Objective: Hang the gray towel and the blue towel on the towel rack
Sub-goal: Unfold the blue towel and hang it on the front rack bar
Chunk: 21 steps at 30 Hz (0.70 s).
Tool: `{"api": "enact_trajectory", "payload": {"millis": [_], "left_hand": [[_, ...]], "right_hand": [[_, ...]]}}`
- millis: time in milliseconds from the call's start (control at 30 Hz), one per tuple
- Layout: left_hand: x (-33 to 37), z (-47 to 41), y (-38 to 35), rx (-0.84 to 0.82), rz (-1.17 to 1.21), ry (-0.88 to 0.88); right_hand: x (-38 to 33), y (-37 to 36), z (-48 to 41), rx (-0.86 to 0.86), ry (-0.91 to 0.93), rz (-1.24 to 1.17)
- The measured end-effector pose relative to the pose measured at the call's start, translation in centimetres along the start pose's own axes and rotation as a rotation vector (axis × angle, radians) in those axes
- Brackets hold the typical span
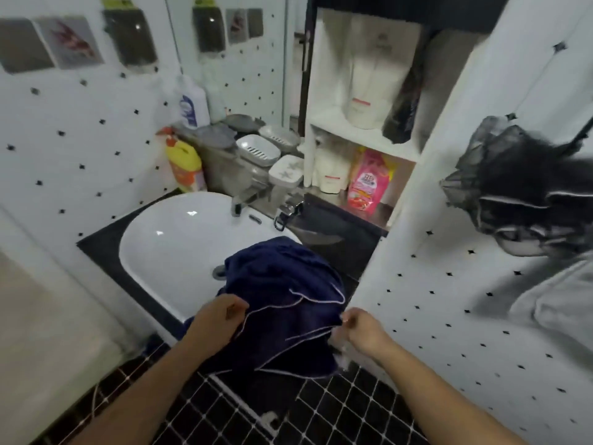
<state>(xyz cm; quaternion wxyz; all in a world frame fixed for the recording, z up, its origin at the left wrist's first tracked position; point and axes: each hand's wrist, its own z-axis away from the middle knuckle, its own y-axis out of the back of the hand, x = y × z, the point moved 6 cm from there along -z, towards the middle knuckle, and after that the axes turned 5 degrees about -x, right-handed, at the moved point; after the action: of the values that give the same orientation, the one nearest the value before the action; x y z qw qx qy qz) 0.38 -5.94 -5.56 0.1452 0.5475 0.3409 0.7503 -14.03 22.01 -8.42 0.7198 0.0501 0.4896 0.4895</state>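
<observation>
**Blue towel held at the sink front, both hands gripping**

Nearest: the left hand (215,319) is pinching the pale-piped edge of the blue towel (282,303), its fingers (236,308) closing together on the cloth. The right hand (361,327) is gripping the towel's opposite edge, fingers clamping the hem. The towel is hanging bunched between the two hands, its upper folds lying over the front rim of the white sink (173,242), its lower part draping above the black-tiled floor (337,409).

Behind: a faucet (239,202) is standing at the sink's back, with a yellow bottle (184,165) and soap dishes (258,150) on the table there.

Right: pale gray cloth, possibly the gray towel (552,300), is hanging against the wall under a dark mesh item (513,175); the blur is preventing certainty.

Farthest: a pink pouch (367,181) is sitting on the lower shelf (362,136).
</observation>
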Motion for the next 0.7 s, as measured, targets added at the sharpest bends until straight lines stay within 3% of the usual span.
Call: {"api": "enact_trajectory", "payload": {"millis": [167, 333, 433, 533, 600, 700], "left_hand": [[-5.0, -1.6, 1.9, -0.024, -0.153, -0.01], [-8.2, -2.5, 1.1, -0.286, -0.333, 0.022], [-10.4, -2.4, -0.6, -0.442, -0.666, -0.025], [-11.8, -3.2, -0.9, -0.368, -0.896, -0.124], [-12.4, -4.0, -0.2, -0.341, -0.821, -0.129], [-12.1, -4.9, 2.1, -0.195, -0.251, 0.036]], "right_hand": [[-4.5, -5.0, -2.6, 0.039, 0.036, 0.279], [-10.1, -11.9, -4.7, -0.097, 0.233, 0.429], [-12.4, -15.6, -5.4, -0.146, 0.309, 0.526], [-13.3, -17.2, -5.9, -0.161, 0.317, 0.548], [-13.2, -17.0, -6.1, -0.15, 0.302, 0.556], [-13.5, -16.2, -6.1, -0.142, 0.328, 0.577]]}}
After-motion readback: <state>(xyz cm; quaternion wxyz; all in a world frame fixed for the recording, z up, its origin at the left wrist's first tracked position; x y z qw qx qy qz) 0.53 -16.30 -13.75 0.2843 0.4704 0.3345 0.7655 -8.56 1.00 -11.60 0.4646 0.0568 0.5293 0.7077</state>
